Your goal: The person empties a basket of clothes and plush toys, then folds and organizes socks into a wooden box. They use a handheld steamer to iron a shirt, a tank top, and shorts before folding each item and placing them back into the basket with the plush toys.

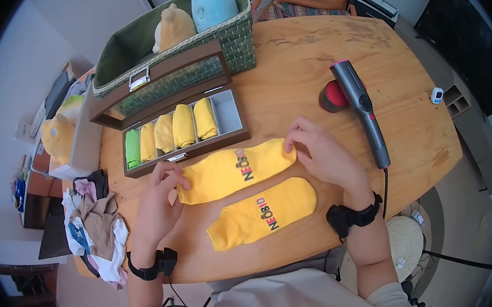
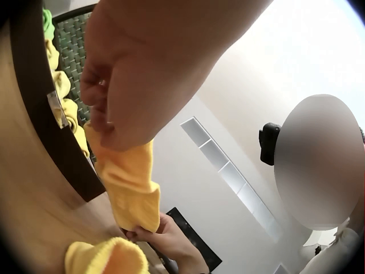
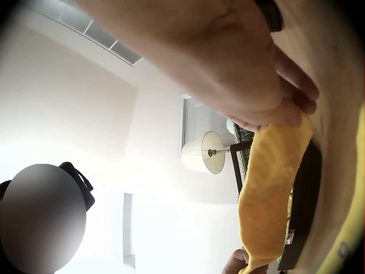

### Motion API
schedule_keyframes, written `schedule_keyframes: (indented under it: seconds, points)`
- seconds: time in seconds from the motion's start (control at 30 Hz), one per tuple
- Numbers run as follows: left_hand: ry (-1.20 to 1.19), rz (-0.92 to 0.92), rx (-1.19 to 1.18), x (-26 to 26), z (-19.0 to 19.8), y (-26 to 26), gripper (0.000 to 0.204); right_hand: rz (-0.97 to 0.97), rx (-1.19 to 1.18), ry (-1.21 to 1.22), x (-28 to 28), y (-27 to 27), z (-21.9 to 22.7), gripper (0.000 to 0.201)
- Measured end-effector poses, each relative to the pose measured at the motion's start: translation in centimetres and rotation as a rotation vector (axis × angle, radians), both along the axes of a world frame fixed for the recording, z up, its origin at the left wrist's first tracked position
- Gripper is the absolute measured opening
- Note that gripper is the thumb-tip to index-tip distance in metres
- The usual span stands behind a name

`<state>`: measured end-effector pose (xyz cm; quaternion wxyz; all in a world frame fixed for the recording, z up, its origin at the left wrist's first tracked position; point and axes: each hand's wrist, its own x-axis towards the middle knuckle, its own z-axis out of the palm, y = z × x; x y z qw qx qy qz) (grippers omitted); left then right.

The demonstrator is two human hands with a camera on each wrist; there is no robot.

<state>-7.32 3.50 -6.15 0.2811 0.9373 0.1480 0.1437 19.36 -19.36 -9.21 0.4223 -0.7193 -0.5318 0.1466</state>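
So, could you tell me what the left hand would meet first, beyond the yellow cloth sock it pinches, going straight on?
Probably the dark brown, open-lidded rectangular box ahead of the left hand, though depth is hard to judge.

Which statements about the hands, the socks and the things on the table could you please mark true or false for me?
1. The left hand and right hand both pinch the far sock. True.
2. The far sock has no lettering. False: lettering shows on it.
3. The box holds one green bundle and four yellow bundles. True.
4. The box is closed. False: its lid stands open.
5. A hand grips the second sock. False: the near sock lies on the table with no hand on it.
6. In the head view, the grey tool lies right of the box. True.
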Motion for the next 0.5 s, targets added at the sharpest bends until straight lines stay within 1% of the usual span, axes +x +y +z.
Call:
schedule_keyframes:
  seconds: [0.03,0.07,0.1,0.13,0.2,0.23,0.27,0.3,0.37,0.4,0.47,0.5]
  points:
    - [0.072,0.036,0.058,-0.5,-0.4,0.1,0.022,0.0,0.002,0.001,-0.2,0.0,-0.1,0.013]
    - [0.143,0.071,0.116,-0.8,-0.7,0.0,0.02,-0.062,-0.018,-0.051,-0.4,0.0,-0.1,0.012]
    - [0.141,0.069,0.117,-1.1,-0.8,-0.3,0.02,-0.125,-0.04,-0.103,-0.4,0.0,-0.1,0.013]
    - [0.177,0.105,0.12,-1.4,-0.8,-0.5,0.02,-0.127,-0.039,-0.105,-0.3,-0.2,-0.1,0.013]
    - [0.213,0.144,0.121,-1.8,-0.4,-0.5,0.021,-0.1,-0.355,-0.097,-0.1,-0.8,0.3,0.015]
    - [0.346,0.029,-0.003,-2.0,0.0,-0.4,0.025,-0.094,-0.357,-0.098,-0.2,-1.0,0.8,0.015]
    - [0.474,-0.085,-0.129,-2.2,0.2,-0.3,0.03,-0.039,-0.502,-0.056,-0.4,-1.1,1.6,0.018]
    - [0.472,-0.08,-0.134,-2.3,0.4,-0.5,0.03,0.014,-0.647,-0.013,-0.5,-1.1,2.0,0.021]
    - [0.48,-0.195,-0.376,-1.9,0.4,-1.1,0.029,0.056,-0.64,-0.014,-0.6,-1.1,1.2,0.021]
    - [0.475,-0.198,-0.378,-1.9,-0.1,-1.2,0.029,0.094,-0.63,-0.008,-0.6,-1.1,0.6,0.02]
    - [0.386,-0.284,-0.492,-1.9,-1.4,-1.3,0.026,0.12,-0.612,-0.005,-0.6,-0.9,-0.1,0.021]
    - [0.382,-0.29,-0.496,-1.8,-1.6,-1.2,0.026,0.149,-0.591,0.003,-0.6,-0.8,-0.2,0.021]
